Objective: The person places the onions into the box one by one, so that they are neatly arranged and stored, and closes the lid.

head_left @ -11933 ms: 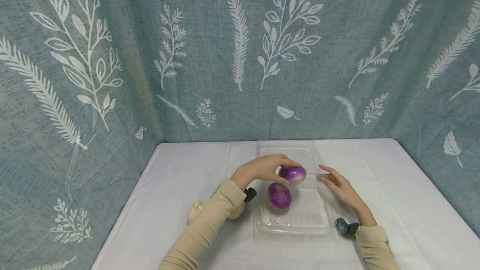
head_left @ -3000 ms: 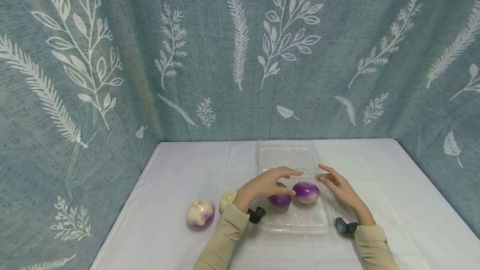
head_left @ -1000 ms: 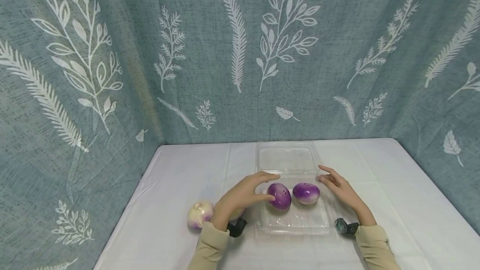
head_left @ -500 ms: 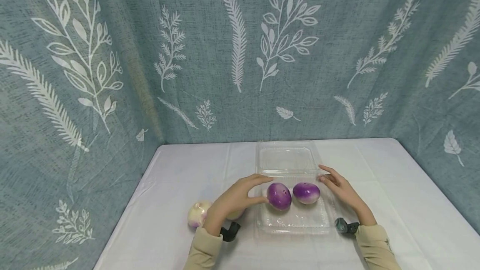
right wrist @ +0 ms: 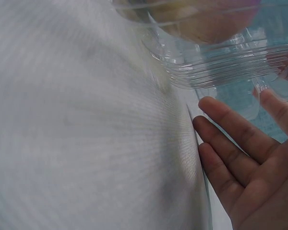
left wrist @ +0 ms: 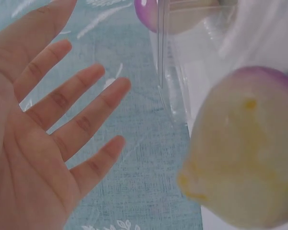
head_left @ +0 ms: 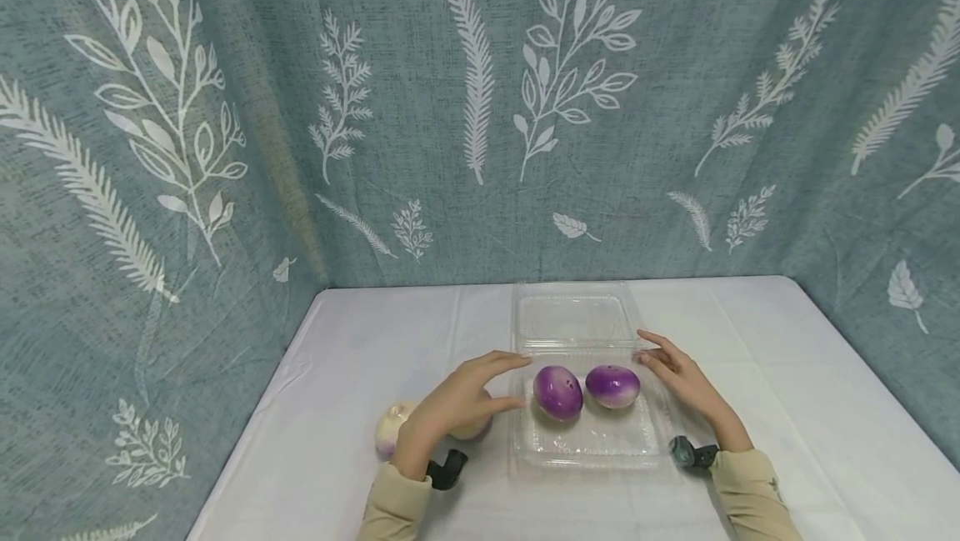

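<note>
Two purple-and-white turnips sit side by side in the near half of an opened clear plastic clamshell box [head_left: 592,448]: a left turnip [head_left: 558,393] and a right turnip [head_left: 612,387]. My left hand [head_left: 457,398] hovers at the box's left side, fingers spread and holding nothing. Beneath it, partly hidden, are a pale turnip [head_left: 388,431] and another turnip [head_left: 474,428]; one pale turnip [left wrist: 245,153] looms large in the left wrist view. My right hand [head_left: 686,378] stays at the box's right edge, fingers extended, fingertips at the plastic rim [right wrist: 230,62]; whether it presses there I cannot tell.
The box's lid half [head_left: 573,318] lies folded back toward the rear of the white-covered table [head_left: 360,333]. A patterned blue-green curtain [head_left: 420,107] encloses the back and sides. Dark wrist cameras sit on the left wrist [head_left: 447,469] and right wrist [head_left: 693,453].
My left hand held a turnip over the box earlier; that turnip now lies at the box's right. Since then the emptied hand has drawn back left, past the other turnip. My right hand stays put.
</note>
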